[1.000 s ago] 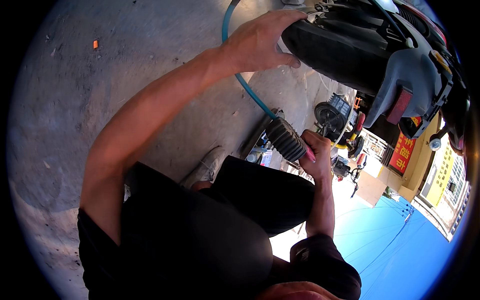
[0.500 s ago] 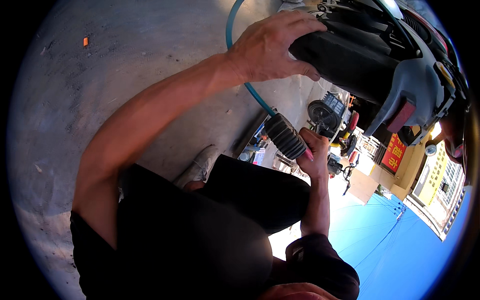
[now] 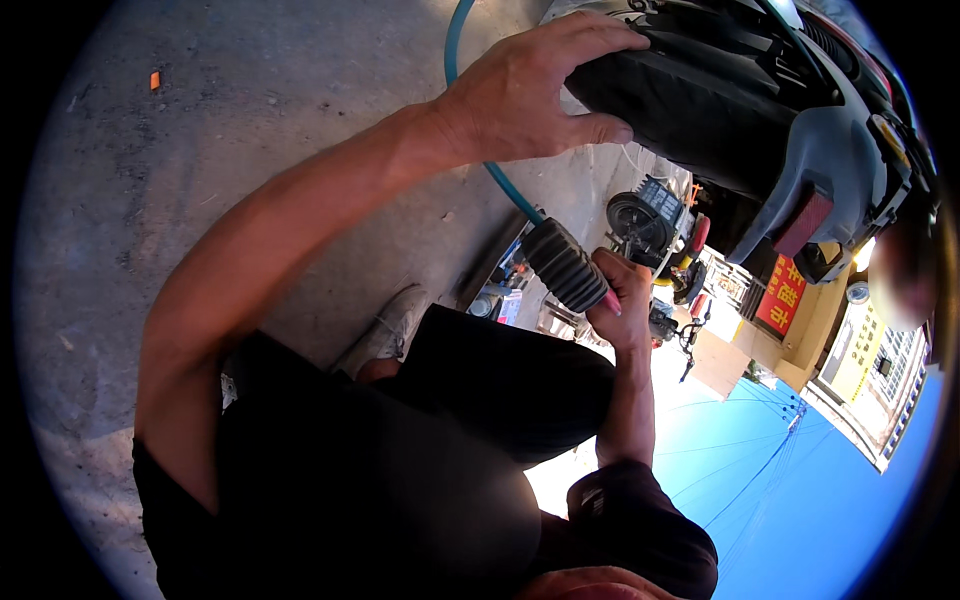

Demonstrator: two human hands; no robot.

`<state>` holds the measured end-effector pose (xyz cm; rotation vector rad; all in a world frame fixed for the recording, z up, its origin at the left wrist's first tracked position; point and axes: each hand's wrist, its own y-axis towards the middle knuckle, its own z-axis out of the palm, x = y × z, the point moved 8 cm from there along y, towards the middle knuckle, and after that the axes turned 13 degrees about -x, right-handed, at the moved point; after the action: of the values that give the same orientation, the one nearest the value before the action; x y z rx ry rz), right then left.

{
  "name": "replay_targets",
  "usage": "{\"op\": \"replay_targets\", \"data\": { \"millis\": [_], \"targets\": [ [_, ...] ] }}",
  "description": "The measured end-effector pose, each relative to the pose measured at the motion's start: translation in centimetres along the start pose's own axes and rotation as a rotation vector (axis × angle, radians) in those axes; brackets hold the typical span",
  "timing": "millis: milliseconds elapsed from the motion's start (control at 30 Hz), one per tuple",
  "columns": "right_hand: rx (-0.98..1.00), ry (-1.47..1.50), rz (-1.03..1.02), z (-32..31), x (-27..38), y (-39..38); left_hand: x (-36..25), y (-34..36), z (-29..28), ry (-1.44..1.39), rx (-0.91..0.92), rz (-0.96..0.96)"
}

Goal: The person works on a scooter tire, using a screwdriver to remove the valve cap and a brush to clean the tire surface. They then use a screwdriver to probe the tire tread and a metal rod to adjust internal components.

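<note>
My left hand (image 3: 555, 85) grips the black tyre (image 3: 700, 120) of a scooter, fingers over its upper edge and thumb against the side. Lower down, my right hand (image 3: 624, 305) is closed on a hand tool with a black ribbed rubber body (image 3: 563, 262) and a pinkish-red end; its far side is hidden. A teal hose (image 3: 512, 190) runs into this tool and passes behind my left hand. Right of the tyre are the scooter's grey plastic mudguard (image 3: 830, 150) and a red reflector (image 3: 803, 218).
Concrete ground (image 3: 250, 120) spreads to the left, with a small orange object (image 3: 155, 80) on it. My shoe (image 3: 395, 325) is beside a tray of small items (image 3: 490, 290). Behind are parked two-wheelers (image 3: 640, 220), a red shop sign (image 3: 780, 295), a building and overhead wires.
My left hand has shifted a little rightward along the tyre. My right hand and the ribbed tool appear slightly higher and further left in view, as does much of the background.
</note>
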<state>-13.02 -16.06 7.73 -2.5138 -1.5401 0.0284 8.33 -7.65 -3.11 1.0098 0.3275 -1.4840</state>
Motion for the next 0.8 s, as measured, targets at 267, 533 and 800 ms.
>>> {"op": "replay_targets", "data": {
  "millis": [267,533,800],
  "targets": [
    [0.059,-0.026,0.065,0.0,-1.1,-0.3,1.7,0.0,0.2,-0.051,-0.012,0.006],
    [0.072,-0.041,0.068,0.0,-0.8,-0.1,2.2,-0.1,0.4,-0.084,-0.014,-0.035],
    [0.067,-0.046,0.055,0.0,-1.0,-0.1,1.4,0.3,0.4,-0.083,-0.004,-0.144]
  ]
}}
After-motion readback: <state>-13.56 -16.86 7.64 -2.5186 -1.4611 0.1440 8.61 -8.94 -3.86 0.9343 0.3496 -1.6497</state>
